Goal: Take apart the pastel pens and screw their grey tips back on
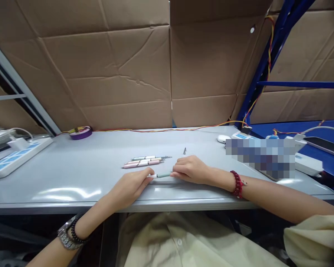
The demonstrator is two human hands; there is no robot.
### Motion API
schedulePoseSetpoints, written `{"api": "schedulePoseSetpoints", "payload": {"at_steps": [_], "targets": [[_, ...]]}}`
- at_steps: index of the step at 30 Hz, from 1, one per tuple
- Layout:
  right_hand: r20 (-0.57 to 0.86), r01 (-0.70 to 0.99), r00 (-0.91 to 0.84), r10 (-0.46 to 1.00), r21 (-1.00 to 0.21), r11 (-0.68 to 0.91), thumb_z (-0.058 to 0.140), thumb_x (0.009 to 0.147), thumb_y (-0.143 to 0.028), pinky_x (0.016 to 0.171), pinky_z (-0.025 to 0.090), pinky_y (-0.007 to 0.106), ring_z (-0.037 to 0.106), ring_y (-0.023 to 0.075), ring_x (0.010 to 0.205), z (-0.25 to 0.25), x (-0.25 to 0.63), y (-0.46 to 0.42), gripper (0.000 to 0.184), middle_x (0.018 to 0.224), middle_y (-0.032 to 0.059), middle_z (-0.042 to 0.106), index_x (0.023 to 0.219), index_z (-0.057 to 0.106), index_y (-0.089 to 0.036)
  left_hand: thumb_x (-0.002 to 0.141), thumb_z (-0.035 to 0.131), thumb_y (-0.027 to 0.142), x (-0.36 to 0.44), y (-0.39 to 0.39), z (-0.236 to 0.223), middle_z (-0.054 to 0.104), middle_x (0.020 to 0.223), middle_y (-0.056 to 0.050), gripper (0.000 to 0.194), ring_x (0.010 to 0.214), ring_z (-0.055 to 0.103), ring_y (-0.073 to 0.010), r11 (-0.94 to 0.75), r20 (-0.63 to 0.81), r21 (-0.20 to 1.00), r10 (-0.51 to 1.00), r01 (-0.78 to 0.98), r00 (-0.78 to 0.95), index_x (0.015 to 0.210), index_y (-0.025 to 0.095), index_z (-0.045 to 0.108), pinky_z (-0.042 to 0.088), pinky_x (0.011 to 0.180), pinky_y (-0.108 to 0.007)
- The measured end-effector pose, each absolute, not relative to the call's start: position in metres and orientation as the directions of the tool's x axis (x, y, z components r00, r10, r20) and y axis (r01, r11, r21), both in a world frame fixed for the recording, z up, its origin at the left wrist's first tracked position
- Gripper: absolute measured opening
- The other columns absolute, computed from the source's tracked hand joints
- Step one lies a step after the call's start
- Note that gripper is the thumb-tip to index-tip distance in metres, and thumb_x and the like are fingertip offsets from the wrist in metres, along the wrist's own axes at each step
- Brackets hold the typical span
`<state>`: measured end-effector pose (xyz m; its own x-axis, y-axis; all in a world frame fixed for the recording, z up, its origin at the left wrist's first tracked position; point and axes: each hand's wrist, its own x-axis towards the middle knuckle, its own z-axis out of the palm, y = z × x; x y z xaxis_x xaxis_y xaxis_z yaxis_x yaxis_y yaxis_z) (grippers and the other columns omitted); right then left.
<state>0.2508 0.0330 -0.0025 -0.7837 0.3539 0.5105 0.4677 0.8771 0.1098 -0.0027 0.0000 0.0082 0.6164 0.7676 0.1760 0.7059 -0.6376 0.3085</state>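
Between my two hands, just above the table's front part, lies a slim pen (163,175) with a white section and a pale green section. My left hand (133,185) pinches its white end between thumb and finger. At the green end, the fingers of my right hand (191,169) close around the tip, which they partly hide. Just beyond my left hand, several similar pens in pink, white and light blue (144,162) lie side by side, with their bare tips pointing right. Small silvery cone-shaped pieces (184,151) rest on the table past my right hand.
The grey table (72,167) ends in front of my body. Tape rolls (80,132) sit at the back left, and a power strip (19,157) at the left. A white mouse (223,138), a blurred-out object (261,155) and a phone (327,146) are at the right. Cardboard (122,66) stands behind.
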Motion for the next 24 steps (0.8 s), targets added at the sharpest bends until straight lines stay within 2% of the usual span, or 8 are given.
{"api": "schedulePoseSetpoints", "payload": {"at_steps": [3,5,8,11,13,16,21,24], "targets": [[0.528,0.47,-0.766,0.368,0.068,0.88,0.038,0.093,-0.045,0.05,0.035,0.023,0.055,0.0126,0.056,-0.002,0.25,0.032,0.037,0.065,0.0028,0.062,0.091,0.061,-0.016,0.096,0.023,0.035,-0.004,0.0,0.007,0.066,0.095,-0.002,0.03,0.083,0.062,-0.0195,-0.629,0.184,0.324,0.774,0.706,0.605,0.101,0.023,0.05,0.045,0.072,-0.028],[0.559,0.445,-0.76,0.333,0.074,0.892,0.039,0.093,-0.042,0.05,0.036,0.022,0.056,0.0121,0.057,-0.001,0.249,0.031,0.033,0.068,0.0028,0.064,0.095,0.059,-0.015,0.096,0.024,0.034,-0.004,0.0,0.006,0.067,0.093,-0.002,0.028,0.082,0.062,-0.0193,-0.629,0.184,0.324,0.774,0.707,0.606,0.101,0.023,0.05,0.045,0.07,-0.027],[0.58,0.424,-0.768,0.273,0.14,0.895,0.036,0.096,-0.033,0.049,0.033,0.022,0.053,0.0106,0.054,0.0,0.248,0.03,0.031,0.062,0.0016,0.061,0.083,0.058,-0.017,0.096,0.025,0.034,-0.004,0.0,0.006,0.067,0.09,-0.001,0.028,0.08,0.062,-0.0184,-0.634,0.189,0.318,0.771,0.705,0.608,0.101,0.023,0.051,0.045,0.069,-0.027],[0.587,0.438,-0.767,0.257,0.188,0.879,0.032,0.096,-0.036,0.047,0.028,0.023,0.048,0.0106,0.049,-0.001,0.246,0.029,0.039,0.055,0.0006,0.056,0.07,0.055,-0.017,0.095,0.028,0.034,-0.004,0.0,0.006,0.066,0.09,0.0,0.028,0.079,0.062,-0.017,-0.653,0.217,0.319,0.755,0.686,0.618,0.099,0.022,0.052,0.045,0.069,-0.025],[0.581,0.452,-0.764,0.28,0.173,0.875,0.028,0.097,-0.039,0.046,0.024,0.024,0.043,0.0102,0.046,-0.004,0.245,0.028,0.046,0.052,0.0,0.052,0.063,0.05,-0.017,0.095,0.03,0.033,-0.004,0.001,0.006,0.066,0.092,0.0,0.026,0.081,0.062,-0.0163,-0.668,0.24,0.316,0.743,0.673,0.625,0.098,0.022,0.054,0.046,0.069,-0.024],[0.516,0.506,-0.748,0.417,0.038,0.862,0.025,0.097,-0.039,0.046,0.021,0.024,0.036,0.0098,0.043,-0.008,0.242,0.024,0.047,0.049,-0.0017,0.046,0.062,0.048,-0.017,0.095,0.035,0.031,-0.006,0.003,0.003,0.067,0.093,0.001,0.022,0.082,0.062,-0.0152,-0.711,0.319,0.277,0.703,0.647,0.636,0.096,0.022,0.056,0.046,0.07,-0.024],[0.372,0.519,-0.664,0.648,-0.394,0.758,0.029,0.096,-0.037,0.048,0.027,0.021,0.034,0.0083,0.043,-0.004,0.236,0.015,0.043,0.048,-0.0048,0.041,0.062,0.047,-0.018,0.09,0.048,0.023,-0.011,0.008,-0.003,0.067,0.085,0.0,0.011,0.08,0.06,-0.0152,-0.804,0.607,0.066,0.502,0.591,0.615,0.094,0.022,0.058,0.045,0.074,-0.027],[0.457,0.409,-0.552,0.697,-0.581,0.704,0.032,0.095,-0.041,0.05,0.033,0.02,0.039,0.0081,0.045,0.009,0.24,0.019,0.044,0.05,-0.0042,0.046,0.061,0.048,-0.018,0.087,0.051,0.016,-0.011,0.007,-0.003,0.063,0.098,-0.003,0.018,0.092,0.056,-0.0188,-0.779,0.72,-0.052,0.404,0.625,0.564,0.102,0.023,0.057,0.043,0.083,-0.033]]}}
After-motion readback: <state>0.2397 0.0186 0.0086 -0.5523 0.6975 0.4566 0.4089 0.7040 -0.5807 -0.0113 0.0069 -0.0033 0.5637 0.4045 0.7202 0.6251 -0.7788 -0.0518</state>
